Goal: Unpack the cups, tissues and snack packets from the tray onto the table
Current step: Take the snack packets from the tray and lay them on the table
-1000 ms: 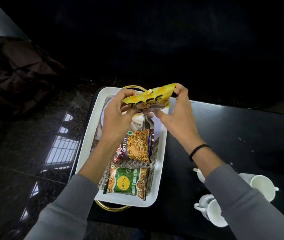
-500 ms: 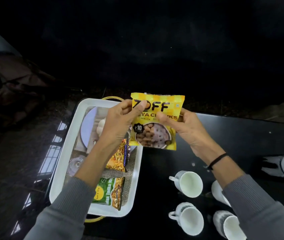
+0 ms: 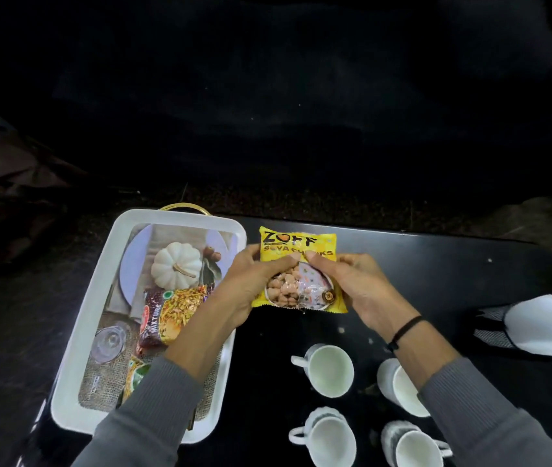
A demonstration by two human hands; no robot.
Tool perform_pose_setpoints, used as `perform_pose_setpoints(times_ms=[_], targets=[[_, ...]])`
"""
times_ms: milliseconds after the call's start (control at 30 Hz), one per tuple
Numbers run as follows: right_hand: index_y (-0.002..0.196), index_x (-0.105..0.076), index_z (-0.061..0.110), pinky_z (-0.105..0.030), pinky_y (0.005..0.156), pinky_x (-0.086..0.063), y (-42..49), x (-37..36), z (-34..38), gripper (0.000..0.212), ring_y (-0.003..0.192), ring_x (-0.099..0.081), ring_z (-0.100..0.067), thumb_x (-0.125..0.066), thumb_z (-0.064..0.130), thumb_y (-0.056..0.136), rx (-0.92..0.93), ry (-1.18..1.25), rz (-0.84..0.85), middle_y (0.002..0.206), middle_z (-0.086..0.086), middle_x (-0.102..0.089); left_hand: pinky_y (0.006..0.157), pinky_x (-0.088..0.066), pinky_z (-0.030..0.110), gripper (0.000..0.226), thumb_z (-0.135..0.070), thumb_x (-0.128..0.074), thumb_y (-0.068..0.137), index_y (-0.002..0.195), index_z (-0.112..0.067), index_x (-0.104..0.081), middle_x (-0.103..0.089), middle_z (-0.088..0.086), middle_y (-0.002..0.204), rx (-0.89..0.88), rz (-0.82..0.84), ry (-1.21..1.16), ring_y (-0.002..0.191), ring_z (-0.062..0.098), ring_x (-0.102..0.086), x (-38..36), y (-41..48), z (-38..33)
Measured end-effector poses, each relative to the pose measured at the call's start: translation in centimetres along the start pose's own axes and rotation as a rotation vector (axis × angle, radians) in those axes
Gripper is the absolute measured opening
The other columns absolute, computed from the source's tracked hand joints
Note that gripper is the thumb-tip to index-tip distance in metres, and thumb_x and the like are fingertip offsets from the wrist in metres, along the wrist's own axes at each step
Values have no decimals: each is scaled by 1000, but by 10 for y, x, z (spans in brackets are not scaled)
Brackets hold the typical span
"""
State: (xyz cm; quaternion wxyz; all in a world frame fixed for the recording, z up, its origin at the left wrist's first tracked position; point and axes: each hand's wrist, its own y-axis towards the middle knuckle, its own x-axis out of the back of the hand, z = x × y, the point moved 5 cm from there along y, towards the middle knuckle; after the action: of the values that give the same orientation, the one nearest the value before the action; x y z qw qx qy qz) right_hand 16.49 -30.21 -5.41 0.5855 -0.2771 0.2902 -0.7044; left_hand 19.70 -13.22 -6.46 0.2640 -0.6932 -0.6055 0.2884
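I hold a yellow soya chunks packet (image 3: 298,269) over the black table (image 3: 436,264), just right of the white tray (image 3: 99,311). My left hand (image 3: 251,281) grips its left side and my right hand (image 3: 352,281) grips its right side, thumbs on the front. In the tray lie a red mixture packet (image 3: 170,315) and a green packet (image 3: 136,375), the latter partly hidden by my left sleeve. Several white cups (image 3: 330,369) stand on the table near me at the right. A folded white tissue (image 3: 537,325) in a dark holder lies at the far right.
The tray has a gold handle (image 3: 185,207) at its far end and a printed pumpkin picture on its floor. A dark brown cloth (image 3: 8,183) lies on the floor at the left. Beyond the table everything is dark.
Both hands have carried the yellow packet from above the tray to the right and lowered it toward the table. The view has shifted right, showing more cups and the tissue.
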Motion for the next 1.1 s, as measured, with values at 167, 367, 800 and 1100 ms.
perform_pose_setpoints(times_ms=[167, 367, 800, 1100], targets=[[107, -74, 4, -39, 79, -65, 3, 8, -16, 37, 87, -79, -25, -86, 27, 80, -19, 40, 14, 93, -9, -82, 64, -62, 27, 37, -9, -81, 84, 117, -3, -67, -81, 10, 99, -5, 36, -63, 85, 22, -79, -3, -2, 19], [116, -68, 4, -38, 81, -64, 17, 14, -24, 41, 96, -77, -24, -84, 3, 79, -21, 148, -21, 105, -11, -80, 72, -58, 16, 31, -14, -75, 91, 119, -5, -64, -79, 4, 108, -128, -20, 42, 97, 12, -76, -1, 11, 22], [123, -66, 27, -29, 84, -50, 19, -1, -21, 32, 116, -54, -15, -73, 29, 92, 579, -776, -267, 123, 5, -53, 114, -34, 29, 57, -6, -58, 97, 150, -21, -44, -33, 1, 161, -497, -55, 978, 147, 17, -34, 4, 16, 17], [119, -70, 22, -39, 105, -38, 25, -19, -28, 30, 128, -41, -26, -69, 13, 91, 645, -1017, -187, 143, 0, -51, 109, -46, 43, 52, -18, -54, 101, 151, -25, -41, -12, 3, 168, -487, -53, 1131, 151, 21, -23, -6, 12, 35]])
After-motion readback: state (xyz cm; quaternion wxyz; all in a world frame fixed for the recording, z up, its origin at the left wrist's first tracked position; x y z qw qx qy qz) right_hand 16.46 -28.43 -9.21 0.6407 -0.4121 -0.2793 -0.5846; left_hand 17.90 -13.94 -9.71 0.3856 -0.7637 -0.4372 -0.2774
